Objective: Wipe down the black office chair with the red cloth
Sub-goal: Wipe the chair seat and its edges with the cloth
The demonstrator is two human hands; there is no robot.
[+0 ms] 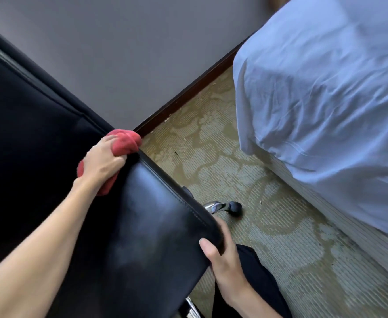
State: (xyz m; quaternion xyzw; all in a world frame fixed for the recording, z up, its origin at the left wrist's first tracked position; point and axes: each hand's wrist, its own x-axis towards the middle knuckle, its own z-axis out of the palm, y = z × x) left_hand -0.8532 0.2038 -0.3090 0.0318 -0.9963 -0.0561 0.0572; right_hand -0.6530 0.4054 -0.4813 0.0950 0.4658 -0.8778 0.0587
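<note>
So the chair is filling the middle of the shot, black leather panel tilting down toward the camera, with its stitched edge running as a long diagonal from the far corner by the wall down to the near corner. The cloth is sitting bunched up right at that far corner of the chair, and the left hand is clenching it, fingers curled round the wad and pressing it onto the leather. The right hand is grabbing the chair's near corner, thumb lying on top of the panel and fingers wrapping underneath, looking like it's just steadying the thing. My read is the next stroke is going along that edge: the unwiped leather is lying from the cloth hand back toward the camera, along the chair's long line, and the left hand is the one already on it while the right is staying put as the anchor. Below the chair's edge a chrome leg with a black wheel is poking out onto the patterned carpet. Beyond the chair there's a grey wall with a dark baseboard, and off to the chair's right a bed with a pale blue sheet hanging down.
</note>
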